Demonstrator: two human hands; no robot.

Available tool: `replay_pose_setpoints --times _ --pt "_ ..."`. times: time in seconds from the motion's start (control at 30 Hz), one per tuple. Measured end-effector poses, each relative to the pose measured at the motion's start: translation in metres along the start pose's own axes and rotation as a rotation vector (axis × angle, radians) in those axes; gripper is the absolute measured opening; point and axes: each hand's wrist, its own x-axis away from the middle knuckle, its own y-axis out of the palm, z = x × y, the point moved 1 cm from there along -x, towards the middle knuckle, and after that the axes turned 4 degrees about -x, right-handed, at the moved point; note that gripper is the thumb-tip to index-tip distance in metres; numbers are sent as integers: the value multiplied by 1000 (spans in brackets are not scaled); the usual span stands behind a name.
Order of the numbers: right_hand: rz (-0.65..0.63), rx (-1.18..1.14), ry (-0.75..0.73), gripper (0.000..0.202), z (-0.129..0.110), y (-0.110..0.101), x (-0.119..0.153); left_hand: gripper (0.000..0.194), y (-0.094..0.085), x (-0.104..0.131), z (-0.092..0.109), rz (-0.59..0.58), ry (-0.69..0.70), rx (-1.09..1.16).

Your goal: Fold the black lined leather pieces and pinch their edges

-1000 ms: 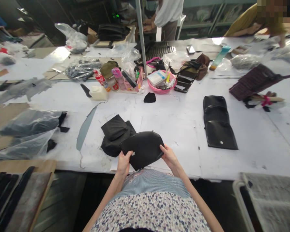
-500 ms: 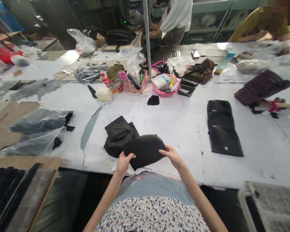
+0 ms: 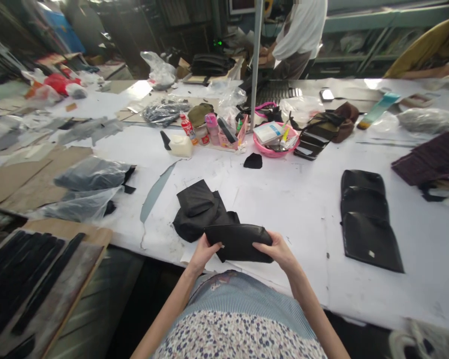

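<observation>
Between my two hands is a black leather-like panel (image 3: 243,244) with a curved top edge, held just above the table's near edge. My left hand (image 3: 204,253) pinches its left end, thumb on the near face. My right hand (image 3: 279,249) grips the right end the same way, with the fingers hidden behind. Just beyond the panel lies a crumpled heap of black fabric (image 3: 198,209), partly covered by it. Off to the right, black overlapping panels (image 3: 370,224) lie flat in a column, a small pale tag on the nearest one.
A pink basket (image 3: 275,149) of small items stands mid-table beside a metal pole (image 3: 257,65). Bottles and a cream container (image 3: 181,146) are left of it. Plastic-wrapped pieces (image 3: 93,174) lie at left, black strips (image 3: 26,269) on a board nearer. Two people work across the table.
The panel has turned from slanted to nearly level and tipped, showing a narrower face. Both hands keep their hold. The camera view has swung left, so the surroundings appear farther right.
</observation>
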Motion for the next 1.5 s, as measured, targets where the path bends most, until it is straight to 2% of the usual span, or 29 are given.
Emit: replay_pose_setpoints --times 0.1,0.17,0.23,0.3,0.4,0.5,0.6,0.7,0.77,0.9,0.97,1.03,1.1,1.13,1.23,1.27,1.3,1.33,1.43,1.5 --pt "-59 129 -56 30 -14 -3 10 73 3 -4 9 -56 89 26" --pt "-82 200 -83 26 -22 -5 15 87 4 -7 18 -71 184 -51" --pt "-101 271 -102 23 -28 -8 19 92 6 -10 31 -59 294 -166" --pt "-94 331 -125 20 -32 -13 23 83 9 -14 43 -110 357 -279" --pt "-2 381 -160 19 -37 -26 29 55 6 -21 52 -239 377 -432" --pt "131 393 -192 22 -39 -43 37 32 -7 -29 49 -227 367 -511" --pt "233 382 -205 28 -36 -55 43 21 -22 -30 41 -315 204 -580" --pt "287 374 -204 30 -28 -58 42 20 -23 -23 41 -421 4 -505" --pt "311 343 -202 30 -20 -53 36 22 -11 -15 44 -449 -71 -350" --pt "327 159 -168 35 0 -34 14 30 36 3 50 -477 -80 -88" --pt "304 42 -139 36 11 -23 5 33 57 11 52 -553 -73 2" --pt "265 -79 -109 36 21 -15 -1 38 67 18 55 -626 -64 36" --pt "227 -199 -76 36 28 -10 -4 38 64 19 59 -583 -11 -8" --pt "213 -250 -58 38 30 -9 -4 33 57 17 60 -490 43 -51" --pt "194 -335 -10 43 34 -7 -3 27 27 2 64 -28 270 -173" --pt "193 -346 3 44 34 -7 -4 31 18 -4 62 99 324 -191" --pt "193 -358 13 43 35 -6 -4 36 11 -10 60 166 343 -193" --pt "189 -372 21 43 35 -5 -5 40 7 -16 56 163 322 -186" --pt "131 -394 36 42 36 -2 -9 37 5 -23 42 -51 138 -107" --pt "97 -364 20 43 35 1 -10 37 8 -21 37 -118 56 -35"
